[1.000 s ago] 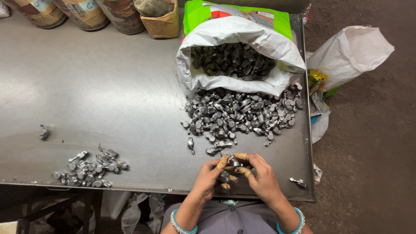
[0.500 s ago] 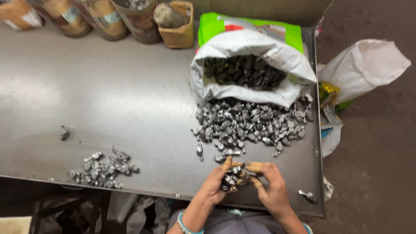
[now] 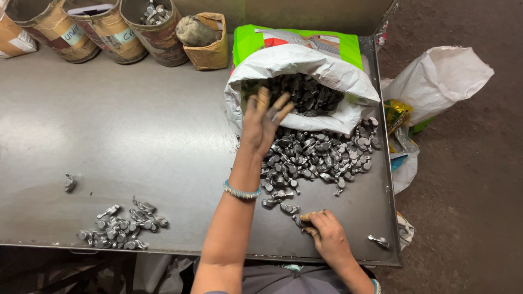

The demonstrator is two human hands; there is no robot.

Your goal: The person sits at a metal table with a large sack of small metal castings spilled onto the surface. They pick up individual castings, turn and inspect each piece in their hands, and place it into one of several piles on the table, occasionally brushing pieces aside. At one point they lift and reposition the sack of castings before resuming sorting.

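Observation:
My left hand (image 3: 262, 121) reaches far forward with fingers spread, over the mouth of a white sack (image 3: 305, 62) full of dark metal parts; it looks blurred and holds nothing I can see. A big heap of small silvery metal parts (image 3: 321, 155) spills out of the sack onto the grey metal table (image 3: 136, 125). My right hand (image 3: 327, 237) rests near the table's front edge with its fingers curled on a few parts (image 3: 298, 220) at the heap's near end.
A smaller pile of parts (image 3: 122, 223) lies front left, with single parts at the left (image 3: 69, 182) and at the front right corner (image 3: 378, 240). Taped cardboard tubs (image 3: 81, 32) and a small box (image 3: 210, 46) line the back. Another white bag (image 3: 436, 76) lies beyond the table's right edge.
Both hands were cupped together on a handful of parts at the front edge. Now my left hand has shot forward to the sack, and the right stays near the edge.

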